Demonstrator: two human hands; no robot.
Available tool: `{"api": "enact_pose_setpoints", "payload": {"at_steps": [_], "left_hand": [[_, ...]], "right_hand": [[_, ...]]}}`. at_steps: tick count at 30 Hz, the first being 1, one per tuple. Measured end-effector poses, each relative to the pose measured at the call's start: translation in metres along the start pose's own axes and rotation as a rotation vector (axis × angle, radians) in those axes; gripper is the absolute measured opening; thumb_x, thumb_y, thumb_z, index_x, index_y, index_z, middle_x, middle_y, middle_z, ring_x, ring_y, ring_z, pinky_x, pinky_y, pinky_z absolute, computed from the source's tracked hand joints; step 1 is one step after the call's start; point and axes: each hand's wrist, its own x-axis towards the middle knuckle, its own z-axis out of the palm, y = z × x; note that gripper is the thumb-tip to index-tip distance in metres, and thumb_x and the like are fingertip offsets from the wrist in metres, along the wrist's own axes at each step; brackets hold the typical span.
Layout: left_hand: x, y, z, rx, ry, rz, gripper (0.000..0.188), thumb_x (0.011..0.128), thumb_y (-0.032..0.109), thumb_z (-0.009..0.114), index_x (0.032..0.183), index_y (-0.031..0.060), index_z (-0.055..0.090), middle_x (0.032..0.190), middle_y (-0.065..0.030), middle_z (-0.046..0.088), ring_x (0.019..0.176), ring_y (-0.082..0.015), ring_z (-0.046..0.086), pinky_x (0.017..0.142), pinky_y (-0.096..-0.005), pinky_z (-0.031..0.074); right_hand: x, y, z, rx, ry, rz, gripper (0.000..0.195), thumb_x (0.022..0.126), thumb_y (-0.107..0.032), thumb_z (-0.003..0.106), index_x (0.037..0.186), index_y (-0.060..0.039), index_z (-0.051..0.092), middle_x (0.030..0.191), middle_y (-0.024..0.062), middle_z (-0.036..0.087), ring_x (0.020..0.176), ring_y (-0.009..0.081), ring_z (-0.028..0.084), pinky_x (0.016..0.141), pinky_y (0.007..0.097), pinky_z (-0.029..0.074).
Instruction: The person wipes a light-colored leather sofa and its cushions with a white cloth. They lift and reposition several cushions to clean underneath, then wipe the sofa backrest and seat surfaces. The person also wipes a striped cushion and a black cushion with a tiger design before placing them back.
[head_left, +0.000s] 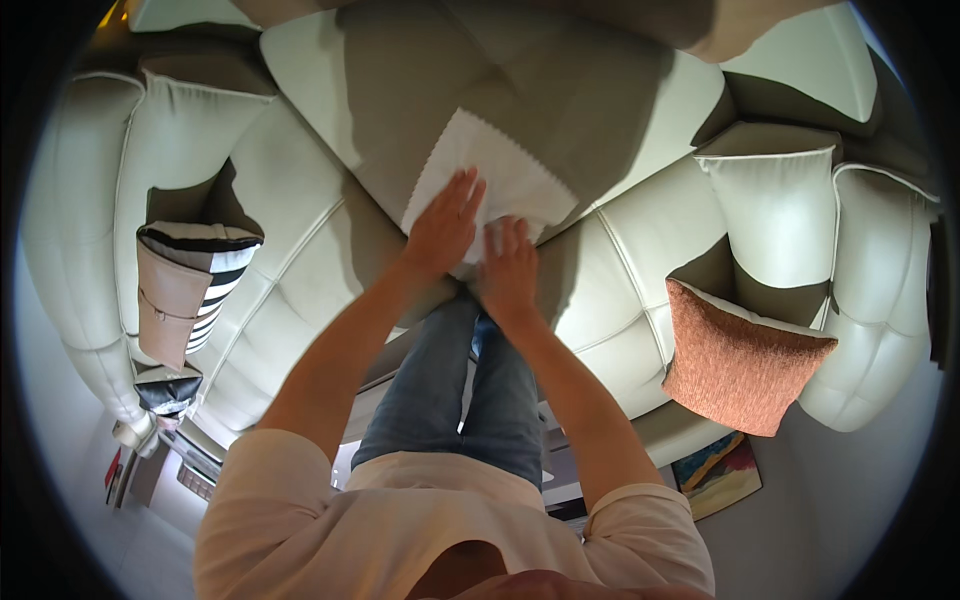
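Note:
A white cloth (504, 169) with zigzag-cut edges lies on the pale upholstered seat (525, 82) in front of me. My left hand (444, 225) rests on its left part, palm down and fingers stretched forward. Closer to my body, my right hand (511, 262) touches the near part of the cloth. Its fingers are blurred, so whether they pinch the fabric is unclear. The near corner of the cloth is partly hidden between the two hands.
Cream tufted sofa sections (281, 217) curve around both sides. A striped cushion with a tan flap (176, 300) leans at left, with a dark cushion (169, 394) beyond. A rust-coloured cushion (742, 360) leans at right. A colourful picture (720, 476) shows at lower right.

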Motion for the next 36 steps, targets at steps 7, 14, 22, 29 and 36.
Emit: {"api": "enact_pose_setpoints", "payload": {"at_steps": [7, 14, 22, 29, 36], "left_hand": [[-0.039, 0.010, 0.033, -0.057, 0.042, -0.281, 0.067, 0.097, 0.025, 0.059, 0.151, -0.0042, 0.032, 0.159, -0.0232, 0.028, 0.148, -0.0383, 0.026, 0.120, -0.0434, 0.028], [0.143, -0.018, 0.021, 0.139, 0.237, 0.051, 0.074, 0.094, 0.043, 0.062, 0.149, -0.0002, 0.038, 0.156, -0.0246, 0.032, 0.144, -0.0429, 0.031, 0.115, -0.0501, 0.032], [0.259, 0.085, 0.043, 0.171, 0.059, 0.324, 0.072, 0.087, 0.037, 0.071, 0.150, 0.0163, 0.042, 0.158, -0.0189, 0.030, 0.147, -0.0397, 0.025, 0.119, -0.0495, 0.025], [0.099, 0.076, 0.051, 0.133, 0.009, 0.209, 0.066, 0.084, 0.029, 0.070, 0.141, 0.0029, 0.051, 0.153, -0.0245, 0.037, 0.144, -0.0437, 0.030, 0.119, -0.0504, 0.026], [-0.006, -0.012, 0.022, 0.155, 0.046, -0.184, 0.072, 0.089, 0.039, 0.067, 0.146, 0.0021, 0.044, 0.154, -0.0308, 0.031, 0.145, -0.0500, 0.026, 0.114, -0.0521, 0.035]], "right_hand": [[0.037, 0.011, 0.017, 0.034, 0.239, -0.150, 0.054, 0.086, -0.021, 0.069, 0.138, -0.0158, 0.055, 0.152, 0.0114, 0.041, 0.133, 0.0355, 0.044, 0.111, 0.0535, 0.036], [0.170, 0.097, -0.037, -0.071, 0.467, -0.135, 0.061, 0.087, -0.035, 0.069, 0.142, -0.0168, 0.052, 0.155, 0.0105, 0.041, 0.139, 0.0335, 0.040, 0.117, 0.0558, 0.028], [0.154, 0.215, -0.064, -0.260, 0.476, 0.317, 0.069, 0.101, -0.048, 0.044, 0.152, -0.0039, 0.035, 0.160, 0.0151, 0.033, 0.147, 0.0322, 0.031, 0.118, 0.0546, 0.023], [0.046, 0.112, 0.002, 0.065, 0.333, 0.296, 0.060, 0.098, -0.023, 0.055, 0.148, 0.0046, 0.036, 0.157, 0.0310, 0.025, 0.145, 0.0466, 0.027, 0.117, 0.0543, 0.024], [0.102, 0.011, 0.001, 0.113, 0.249, -0.045, 0.071, 0.085, -0.030, 0.071, 0.148, -0.0116, 0.045, 0.156, 0.0286, 0.028, 0.145, 0.0534, 0.022, 0.117, 0.0610, 0.022]]}}
